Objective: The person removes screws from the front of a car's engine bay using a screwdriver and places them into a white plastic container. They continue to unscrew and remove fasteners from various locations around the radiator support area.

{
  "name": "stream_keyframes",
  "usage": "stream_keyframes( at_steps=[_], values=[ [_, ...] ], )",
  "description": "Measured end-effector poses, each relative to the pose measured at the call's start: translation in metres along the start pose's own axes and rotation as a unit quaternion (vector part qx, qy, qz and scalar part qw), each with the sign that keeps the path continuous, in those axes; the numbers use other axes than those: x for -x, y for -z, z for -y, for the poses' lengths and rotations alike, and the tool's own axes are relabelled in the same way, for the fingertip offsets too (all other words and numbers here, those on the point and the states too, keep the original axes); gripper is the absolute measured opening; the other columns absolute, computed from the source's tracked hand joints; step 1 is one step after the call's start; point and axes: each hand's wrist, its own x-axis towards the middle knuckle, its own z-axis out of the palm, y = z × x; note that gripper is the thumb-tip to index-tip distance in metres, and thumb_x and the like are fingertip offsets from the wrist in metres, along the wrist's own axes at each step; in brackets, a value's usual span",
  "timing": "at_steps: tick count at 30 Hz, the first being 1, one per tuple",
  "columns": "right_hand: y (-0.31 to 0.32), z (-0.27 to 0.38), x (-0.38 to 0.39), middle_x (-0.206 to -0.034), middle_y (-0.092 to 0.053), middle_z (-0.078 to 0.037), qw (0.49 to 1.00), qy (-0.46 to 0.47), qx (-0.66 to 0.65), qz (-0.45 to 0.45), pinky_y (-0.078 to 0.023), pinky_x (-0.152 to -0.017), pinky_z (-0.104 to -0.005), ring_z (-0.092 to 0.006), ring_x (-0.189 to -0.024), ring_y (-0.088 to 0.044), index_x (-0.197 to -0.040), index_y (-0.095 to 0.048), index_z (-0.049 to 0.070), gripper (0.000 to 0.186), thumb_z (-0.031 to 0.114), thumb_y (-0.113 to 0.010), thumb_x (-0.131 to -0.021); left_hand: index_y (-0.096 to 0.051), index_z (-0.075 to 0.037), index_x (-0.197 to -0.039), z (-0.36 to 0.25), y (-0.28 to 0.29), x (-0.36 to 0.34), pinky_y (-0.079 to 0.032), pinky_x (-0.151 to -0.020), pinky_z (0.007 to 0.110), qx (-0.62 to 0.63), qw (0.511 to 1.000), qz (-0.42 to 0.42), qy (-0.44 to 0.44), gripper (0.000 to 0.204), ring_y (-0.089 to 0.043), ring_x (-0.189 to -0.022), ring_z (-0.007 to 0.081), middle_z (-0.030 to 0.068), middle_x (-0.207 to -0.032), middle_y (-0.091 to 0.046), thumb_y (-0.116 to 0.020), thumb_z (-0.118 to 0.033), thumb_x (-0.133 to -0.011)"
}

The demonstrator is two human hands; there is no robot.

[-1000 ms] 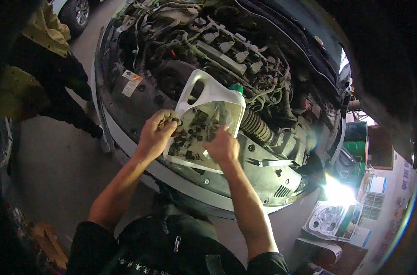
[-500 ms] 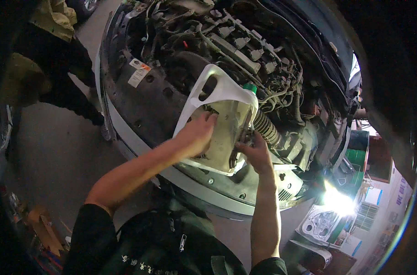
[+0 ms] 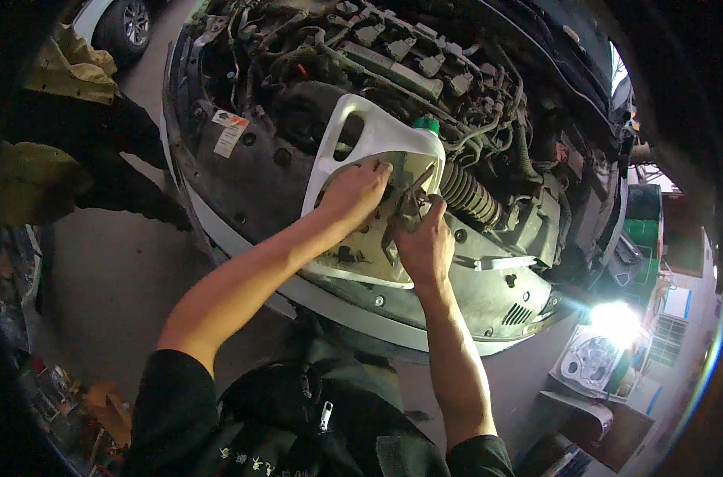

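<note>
Our right hand [image 3: 427, 245] lay nearest the dark strip [image 3: 417, 183], which slanted far-right in the jug [image 3: 393, 140], left hand [image 3: 361, 192] leftward; whether either grip was closed, we couldn't tell.

The car's front panel [image 3: 485, 312] carries a cut-open white jug [image 3: 381, 137].

Left hand [image 3: 357, 192] hides part of white jug [image 3: 384, 137], dark pieces [image 3: 346, 254] inside too small to identify, engine [image 3: 393, 70] cut off by top edge.
</note>
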Motion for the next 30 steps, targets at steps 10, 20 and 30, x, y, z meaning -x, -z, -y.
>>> stream_keyframes(
  at_steps=[10,20,30],
  values=[
    [-0.002,0.014,-0.001,-0.091,-0.066,-0.020,0.982,-0.003,0.173,0.072,-0.054,-0.066,-0.0430,-0.0351,-0.078,-0.068,-0.131,-0.036,-0.001,0.071,0.042,-0.065,-0.083,-0.064,-0.005,-0.091,0.012,-0.009,0.029,-0.054,-0.067,0.046,-0.049,0.983,0.158,-0.082,0.015,-0.066,-0.079,0.0372,0.0187,-0.080,-0.065,-0.052,-0.008,-0.083],
    [-0.003,0.014,-0.001,-0.089,-0.066,-0.017,0.980,-0.016,0.180,0.087,-0.054,-0.068,-0.0416,-0.0329,-0.078,-0.068,-0.137,-0.034,0.000,0.079,0.044,-0.068,-0.081,-0.065,-0.006,-0.086,0.021,-0.030,0.027,-0.055,-0.065,0.043,-0.102,0.969,0.167,-0.149,0.011,-0.068,-0.078,0.0335,0.0167,-0.085,-0.066,-0.055,-0.008,-0.080],
    [-0.007,0.007,0.005,-0.098,-0.061,-0.017,0.983,0.020,0.179,0.043,-0.054,-0.059,-0.0410,-0.0324,-0.074,-0.068,-0.138,-0.034,0.001,0.085,0.052,-0.068,-0.079,-0.067,-0.010,-0.089,0.019,-0.011,0.035,-0.055,-0.068,0.044,-0.090,0.960,0.238,-0.118,0.014,-0.067,-0.082,0.0341,0.0144,-0.082,-0.067,-0.063,-0.017,-0.078]
  ],
)
